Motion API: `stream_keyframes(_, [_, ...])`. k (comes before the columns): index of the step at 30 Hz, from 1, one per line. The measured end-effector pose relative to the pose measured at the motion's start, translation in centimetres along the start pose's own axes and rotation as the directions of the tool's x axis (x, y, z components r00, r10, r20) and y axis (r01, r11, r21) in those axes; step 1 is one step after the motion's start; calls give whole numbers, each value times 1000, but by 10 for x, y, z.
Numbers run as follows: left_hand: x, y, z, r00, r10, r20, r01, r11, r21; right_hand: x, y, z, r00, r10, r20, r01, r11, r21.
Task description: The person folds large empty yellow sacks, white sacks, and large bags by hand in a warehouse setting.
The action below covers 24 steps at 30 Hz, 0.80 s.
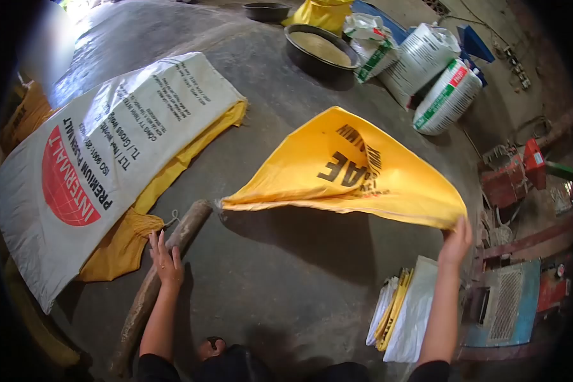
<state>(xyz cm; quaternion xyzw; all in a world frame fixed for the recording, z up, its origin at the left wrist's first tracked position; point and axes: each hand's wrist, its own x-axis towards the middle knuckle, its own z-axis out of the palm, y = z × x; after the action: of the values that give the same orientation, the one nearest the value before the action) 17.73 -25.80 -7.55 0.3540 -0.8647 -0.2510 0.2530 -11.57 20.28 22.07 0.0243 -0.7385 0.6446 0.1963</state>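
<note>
Yellow sack: it is stretching across the middle of the frame point(356, 169), its narrow left tip lying near the pole's upper end and its right corner rising into a hand; dark printing is showing on its face, partly creased.
Right hand: at the right of centre, it point(457, 240) is grasping the yellow sack's lower right corner, fingers bunching around the edge.
Left hand: at the lower left, it point(167, 260) is holding nothing, its fingers extending upward; it is overlapping the wooden pole point(140, 299), and whether they are touching I cannot tell.
INTERMALT sack: this white sack point(140, 137) is lying flat at the left, with yellow sacking point(118, 248) sticking out along its lower right side.
Folded sacks: a white and yellow pile point(414, 312) is lying at the lower right, beside the right forearm.
Upper right: a dark basin point(309, 62) is holding pale, grainy material; filled white bags point(420, 63) are standing and leaning just beyond it.
Right edge: red machinery point(531, 164) is standing above a blue panel point(522, 302).
</note>
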Motion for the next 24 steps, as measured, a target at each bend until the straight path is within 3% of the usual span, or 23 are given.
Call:
stream_keyframes(1, [-4,5,15,1000,-17,-6,16,989,-148,-9,-4,-36,998,26,-65,-25,999,22])
stream_keyframes(4, [-12,70,35,986,36,165,26,933,-359,-48,6,-150,955,74,-288,-48,994,95])
stream_keyframes(7, [-20,122,59,911,144,386,31,910,-414,-104,22,-236,869,165,-467,-112,984,139])
stream_keyframes(9, [-26,165,64,841,249,480,-16,899,-438,-135,18,-257,832,199,-518,-177,980,92])
stream_keyframes(11, [-33,208,64,757,341,558,-60,886,-461,-151,24,-272,869,169,-465,-189,982,4])
stream_keyframes(13, [-38,248,62,622,536,571,-321,839,-439,-154,13,-254,891,126,-435,-221,959,-176])
stream_keyframes(14, [-41,268,61,605,550,576,-331,831,-446,-152,12,-245,889,92,-449,-219,946,-240])
stream_keyframes(15, [-44,288,60,524,605,599,-386,796,-466,-149,10,-238,888,59,-456,-217,928,-302])
stream_keyframes(16, [-49,305,60,445,650,616,-435,758,-486,-142,5,-232,920,67,-387,-184,944,-275])
stream_keyframes(17, [-55,319,63,440,655,615,-440,754,-488,-134,-1,-224,948,70,-311,-151,958,-244])
stream_keyframes(19, [-70,338,74,387,599,701,-444,787,-427,-106,-19,-196,981,-17,-196,-30,971,-235])
stream_keyframes(21, [-80,338,108,437,521,734,-383,845,-372,-66,-44,-186,967,-161,196,211,941,-265])
stream_keyframes(23, [-81,321,149,572,270,775,-238,958,-158,-42,-75,-158,956,-204,211,233,965,-123])
stream_keyframes(24, [-76,314,154,563,176,808,-147,983,-112,-32,-87,-151,959,-181,217,189,982,-17])
